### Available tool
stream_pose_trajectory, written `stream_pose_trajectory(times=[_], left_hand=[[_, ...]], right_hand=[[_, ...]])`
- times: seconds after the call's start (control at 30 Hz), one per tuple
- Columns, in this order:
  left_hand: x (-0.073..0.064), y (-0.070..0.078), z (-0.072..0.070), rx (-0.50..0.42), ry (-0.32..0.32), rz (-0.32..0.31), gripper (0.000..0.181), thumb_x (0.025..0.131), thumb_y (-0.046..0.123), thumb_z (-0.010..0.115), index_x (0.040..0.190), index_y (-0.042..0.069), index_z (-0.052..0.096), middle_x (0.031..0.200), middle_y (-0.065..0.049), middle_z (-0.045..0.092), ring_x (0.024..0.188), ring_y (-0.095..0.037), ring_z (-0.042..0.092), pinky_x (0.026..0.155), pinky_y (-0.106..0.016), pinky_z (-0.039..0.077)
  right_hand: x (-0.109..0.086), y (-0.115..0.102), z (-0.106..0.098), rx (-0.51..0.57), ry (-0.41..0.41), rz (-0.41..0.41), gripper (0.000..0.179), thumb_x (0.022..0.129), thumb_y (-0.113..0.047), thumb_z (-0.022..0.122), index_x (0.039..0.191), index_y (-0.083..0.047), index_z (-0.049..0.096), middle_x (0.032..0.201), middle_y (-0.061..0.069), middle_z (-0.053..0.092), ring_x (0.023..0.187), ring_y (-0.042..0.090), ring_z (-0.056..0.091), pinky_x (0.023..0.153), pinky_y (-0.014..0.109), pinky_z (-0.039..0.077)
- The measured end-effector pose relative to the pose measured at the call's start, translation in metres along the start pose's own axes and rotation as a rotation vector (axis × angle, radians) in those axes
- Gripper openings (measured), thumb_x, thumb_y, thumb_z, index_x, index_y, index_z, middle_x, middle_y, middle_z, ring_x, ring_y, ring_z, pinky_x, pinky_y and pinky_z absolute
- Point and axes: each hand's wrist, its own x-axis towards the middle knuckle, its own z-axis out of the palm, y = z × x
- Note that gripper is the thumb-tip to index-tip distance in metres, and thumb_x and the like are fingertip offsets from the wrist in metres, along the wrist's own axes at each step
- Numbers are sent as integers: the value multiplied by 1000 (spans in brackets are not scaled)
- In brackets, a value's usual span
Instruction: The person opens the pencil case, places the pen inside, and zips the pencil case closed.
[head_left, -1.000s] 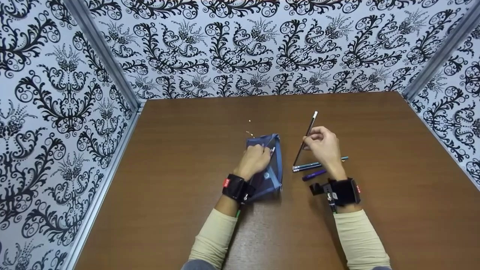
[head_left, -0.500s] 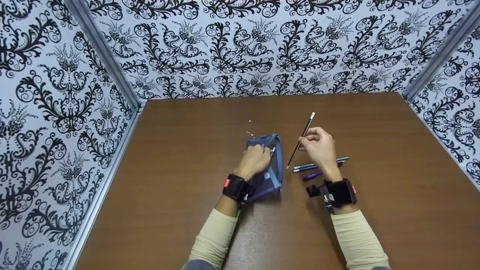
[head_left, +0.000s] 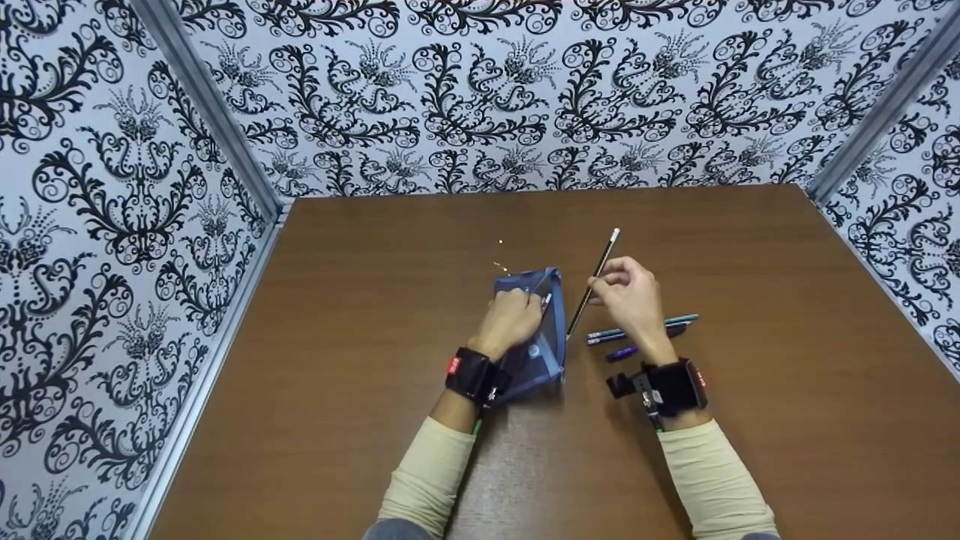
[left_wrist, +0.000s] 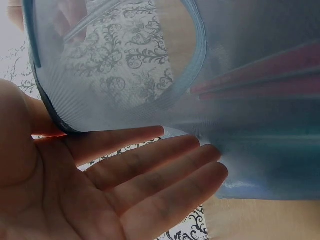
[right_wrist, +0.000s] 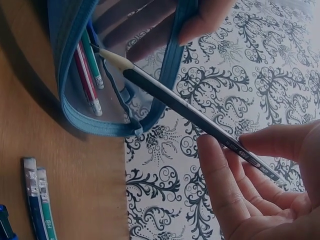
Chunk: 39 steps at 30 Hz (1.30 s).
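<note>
One black pencil [right_wrist: 170,100] pinched by right fingers [right_wrist: 217,175], print blurred, left fingers [left_wrist: 145,157] pinching pouch [head_left: 536,367], loose green pencil [right_wrist: 48,212] marked HB

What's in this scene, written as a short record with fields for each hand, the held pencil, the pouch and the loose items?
Left hand: holds the translucent blue zippered pouch by its edge
Right hand: pinches a slim black wooden pencil with a white end
Held pencil's tip: at the pouch's mouth; whether inside is unclear
Pouch: open, with a red pencil and a green pencil inside
Loose on brown wood-grain table: teal pencil, dark blue pencil, purple-blue pen
</note>
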Motion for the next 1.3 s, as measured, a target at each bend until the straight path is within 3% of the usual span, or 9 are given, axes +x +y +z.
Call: stream_pose_trajectory(times=[0.23,0.37,0.63,0.83,0.97,1.17,1.3], left_hand=[[1,0,2,70,47,41,40,101,24,43,62,16,48,80,-13,64,74,-25,62,66,-38,50],[2,-1,2,63,43,35,40,101,25,43,62,17,47,79,-13,64,74,-26,63,66,-38,50],[3,-1,2,48,25,20,39,101,26,43,63,16,48,80,-12,63,74,-25,61,64,-37,48],[3,-1,0,45,10,13,38,101,25,42,64,17,47,76,-9,60,70,-23,59,61,-34,45],[3,-2,0,33,3,10,39,101,26,41,64,18,46,74,-7,58,69,-22,58,59,-33,44],[2,-2,0,57,31,48,38,100,23,42,63,15,49,81,-12,65,73,-24,61,66,-40,50],[2,-2,0,68,46,61,38,99,23,42,63,15,49,85,-15,67,75,-26,63,68,-42,51]], right_hand=[[-1,1,4,10,-10,-2,21,87,0,67,103,9,55,81,14,67,63,10,69,65,31,59],[-1,2,8,34,-23,17,22,86,2,67,103,9,55,76,6,66,63,10,68,64,29,58],[-2,4,14,59,-52,53,24,86,3,67,105,10,53,75,4,64,62,10,67,63,28,58],[-3,7,19,46,-62,64,22,86,4,66,103,10,54,76,6,64,63,12,68,63,28,58],[-4,9,22,45,-74,71,21,86,4,65,102,10,54,77,8,65,66,16,69,68,35,59],[-6,11,25,34,-95,76,22,86,5,64,104,11,53,83,17,68,70,24,71,69,39,59],[-7,13,27,37,-106,97,20,87,5,64,102,10,52,83,16,69,69,23,71,69,39,59]])
